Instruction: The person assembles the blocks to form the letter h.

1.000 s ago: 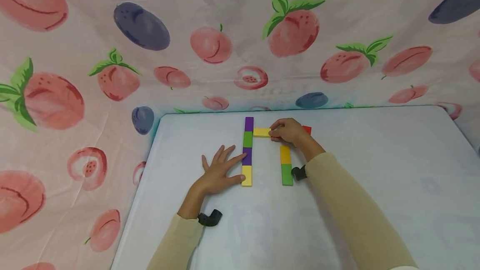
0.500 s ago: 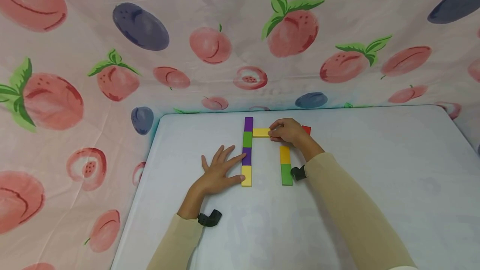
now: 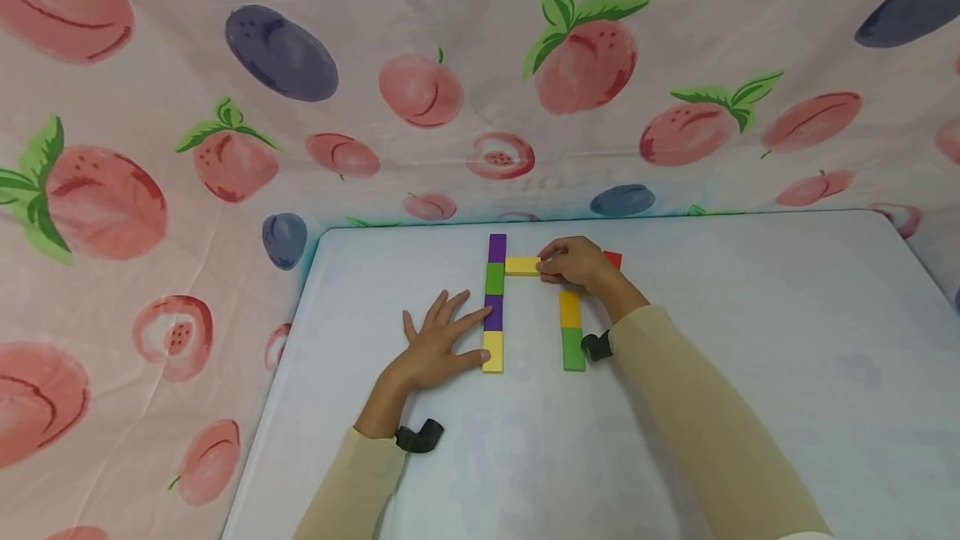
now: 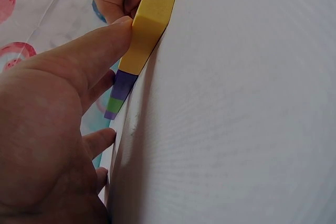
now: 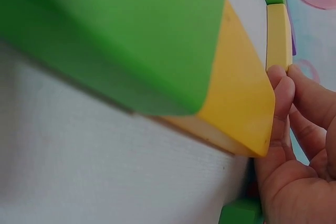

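Note:
Blocks lie end to end in a column: purple (image 3: 497, 247), green (image 3: 495, 278), purple (image 3: 493, 315) and light yellow (image 3: 493, 358). Spread out beside them, my left hand (image 3: 431, 351) rests its index fingertip against the lower purple block and its thumb against the light yellow one. A crosswise yellow block (image 3: 522, 266) abuts the column near the top. My right hand (image 3: 583, 263) pinches its right end between thumb and finger, clearer in the right wrist view, where the yellow block (image 5: 278, 38) shows beyond the fingertips. The right hand hides what lies beneath it.
Below the right hand, an orange-yellow block (image 3: 570, 309) and a green block (image 3: 573, 350) form a short second column. A red block (image 3: 614, 259) shows partly behind that hand. All lie on a white table (image 3: 750, 357), with a fruit-print cloth (image 3: 450, 15) behind and at left.

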`<state>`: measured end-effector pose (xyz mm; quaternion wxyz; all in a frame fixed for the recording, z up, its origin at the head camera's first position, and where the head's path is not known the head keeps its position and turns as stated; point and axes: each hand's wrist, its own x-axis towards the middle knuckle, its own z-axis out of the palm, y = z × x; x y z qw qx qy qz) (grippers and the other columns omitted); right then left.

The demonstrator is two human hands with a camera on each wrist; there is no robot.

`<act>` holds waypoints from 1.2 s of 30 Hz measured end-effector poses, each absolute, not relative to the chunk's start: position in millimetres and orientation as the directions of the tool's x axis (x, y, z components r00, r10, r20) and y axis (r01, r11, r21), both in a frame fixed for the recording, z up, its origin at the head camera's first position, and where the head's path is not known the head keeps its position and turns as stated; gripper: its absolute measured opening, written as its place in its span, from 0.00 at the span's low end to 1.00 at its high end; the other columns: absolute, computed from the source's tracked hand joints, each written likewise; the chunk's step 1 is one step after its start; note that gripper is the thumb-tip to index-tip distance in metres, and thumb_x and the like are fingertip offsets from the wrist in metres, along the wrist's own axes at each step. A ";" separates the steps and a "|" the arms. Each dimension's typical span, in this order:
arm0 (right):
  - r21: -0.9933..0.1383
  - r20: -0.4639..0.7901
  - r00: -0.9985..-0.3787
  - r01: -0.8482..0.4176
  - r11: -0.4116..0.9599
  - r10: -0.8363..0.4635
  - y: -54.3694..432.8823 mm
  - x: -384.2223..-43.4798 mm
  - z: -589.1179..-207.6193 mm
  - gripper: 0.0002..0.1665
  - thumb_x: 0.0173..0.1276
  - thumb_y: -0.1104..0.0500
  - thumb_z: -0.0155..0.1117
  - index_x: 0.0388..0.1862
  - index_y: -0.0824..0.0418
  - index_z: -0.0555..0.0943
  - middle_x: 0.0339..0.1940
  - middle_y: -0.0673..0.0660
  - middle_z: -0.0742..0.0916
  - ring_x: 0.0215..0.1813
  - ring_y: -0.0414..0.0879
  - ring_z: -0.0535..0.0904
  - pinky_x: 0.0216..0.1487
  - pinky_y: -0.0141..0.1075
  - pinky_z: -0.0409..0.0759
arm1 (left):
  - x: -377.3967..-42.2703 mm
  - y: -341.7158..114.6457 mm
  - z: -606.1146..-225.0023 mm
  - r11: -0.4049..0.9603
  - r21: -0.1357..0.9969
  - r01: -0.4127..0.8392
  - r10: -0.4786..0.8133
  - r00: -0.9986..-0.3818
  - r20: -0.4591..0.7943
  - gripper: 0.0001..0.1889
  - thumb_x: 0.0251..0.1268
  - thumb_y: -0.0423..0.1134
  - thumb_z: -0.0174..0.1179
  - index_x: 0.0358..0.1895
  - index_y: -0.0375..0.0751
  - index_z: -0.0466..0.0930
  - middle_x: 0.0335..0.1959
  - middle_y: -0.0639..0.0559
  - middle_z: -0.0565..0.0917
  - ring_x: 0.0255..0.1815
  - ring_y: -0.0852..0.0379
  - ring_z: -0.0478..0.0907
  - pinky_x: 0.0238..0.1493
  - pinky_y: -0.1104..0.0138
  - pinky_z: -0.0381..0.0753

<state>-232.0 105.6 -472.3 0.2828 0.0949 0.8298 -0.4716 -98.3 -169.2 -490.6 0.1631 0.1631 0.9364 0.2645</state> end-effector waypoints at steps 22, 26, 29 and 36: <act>-0.732 -0.548 -0.828 0.407 0.546 -0.117 106.5 -232.1 -475.1 0.16 0.71 0.53 0.70 0.55 0.55 0.84 0.45 0.57 0.86 0.38 0.44 0.87 0.42 0.29 0.84 | -99.0 -169.0 -494.2 0.817 0.531 0.226 0.389 -0.895 -0.217 0.37 0.68 0.65 0.60 0.78 0.72 0.60 0.86 0.55 0.47 0.87 0.43 0.31 0.68 0.25 0.16; -0.739 -0.540 -0.832 0.399 0.543 -0.123 107.0 -230.0 -473.2 0.16 0.71 0.53 0.70 0.55 0.55 0.84 0.44 0.57 0.86 0.37 0.43 0.87 0.42 0.29 0.84 | -99.9 -169.4 -494.4 0.819 0.530 0.219 0.390 -0.890 -0.235 0.37 0.68 0.66 0.59 0.79 0.73 0.59 0.86 0.56 0.46 0.87 0.45 0.29 0.68 0.26 0.15; -0.742 -0.533 -0.837 0.390 0.545 -0.127 107.5 -229.0 -472.6 0.16 0.71 0.53 0.70 0.55 0.55 0.84 0.44 0.57 0.86 0.38 0.43 0.87 0.43 0.30 0.83 | -100.0 -169.6 -494.4 0.817 0.533 0.222 0.392 -0.891 -0.230 0.37 0.68 0.65 0.59 0.79 0.73 0.59 0.86 0.56 0.46 0.87 0.44 0.30 0.68 0.26 0.16; -0.729 -0.539 -0.834 0.393 0.560 -0.117 106.9 -229.3 -473.1 0.17 0.70 0.52 0.70 0.56 0.55 0.83 0.45 0.57 0.86 0.39 0.45 0.86 0.46 0.32 0.83 | -98.2 -169.5 -493.2 0.811 0.539 0.228 0.393 -0.895 -0.212 0.36 0.68 0.64 0.60 0.79 0.72 0.60 0.86 0.54 0.47 0.87 0.43 0.31 0.68 0.25 0.16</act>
